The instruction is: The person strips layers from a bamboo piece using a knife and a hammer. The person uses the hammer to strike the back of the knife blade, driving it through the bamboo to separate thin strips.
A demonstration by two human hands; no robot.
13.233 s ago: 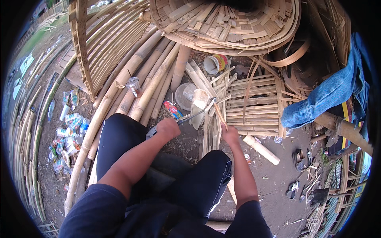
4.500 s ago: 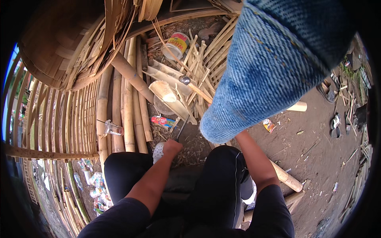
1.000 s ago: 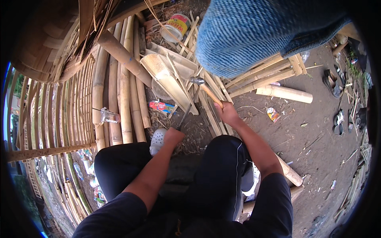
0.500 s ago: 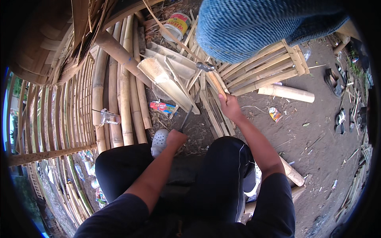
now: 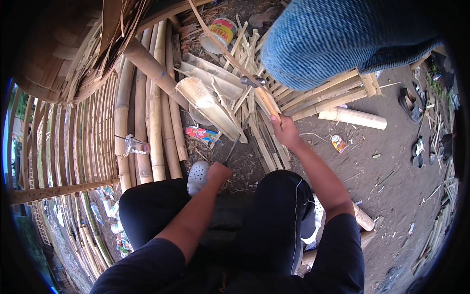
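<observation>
My right hand (image 5: 285, 132) is closed round the wooden handle of a hammer (image 5: 267, 101). The hammer's dark metal head lies over a heap of thin bamboo strips (image 5: 259, 130). Closed in a fist, my left hand (image 5: 219, 174) grips a thin dark metal rod-like tool (image 5: 233, 148); its exact kind cannot be made out. The tool's far end points up at the lower edge of a split bamboo piece (image 5: 215, 115), beside the cut end of a pale bamboo section (image 5: 196, 93).
Another person's denim-covered leg (image 5: 318, 44) looms over a slatted bamboo frame (image 5: 333, 95). Long bamboo poles (image 5: 157, 108) lie at the left, with a plastic cup (image 5: 137, 145) on them. A bamboo length (image 5: 352, 117) and sandals (image 5: 410, 105) are at the right. A tin can (image 5: 220, 35) stands at the back.
The denim-covered leg has shifted to the right and slightly nearer. Both hands keep their holds, and the view has moved a little.
</observation>
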